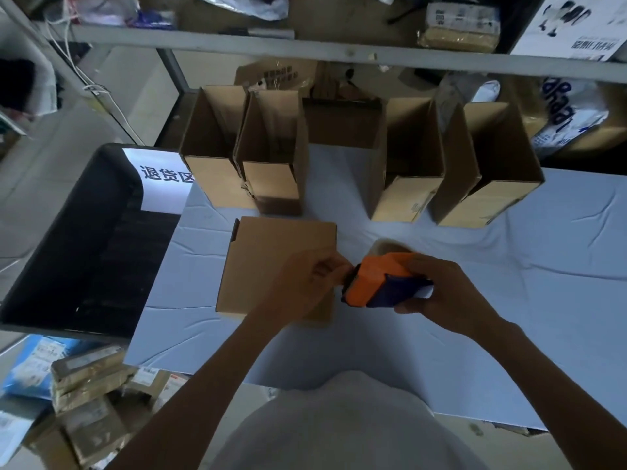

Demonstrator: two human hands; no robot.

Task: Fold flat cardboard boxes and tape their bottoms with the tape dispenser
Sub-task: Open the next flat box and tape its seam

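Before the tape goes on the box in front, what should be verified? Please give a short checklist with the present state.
1. Right hand grips the tape dispenser: ok.
2. Left hand pinches the tape end at the dispenser's mouth: cannot tell.
3. Box lies on the table, closed face up: ok.
4. Flap seam lined up: cannot tell.
5. Open boxes behind stand upright, out of the hands' way: ok.

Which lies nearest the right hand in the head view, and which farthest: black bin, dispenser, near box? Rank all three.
1. dispenser: gripped in the right hand itself.
2. near box: just left of the dispenser.
3. black bin: far left, beyond the near box.
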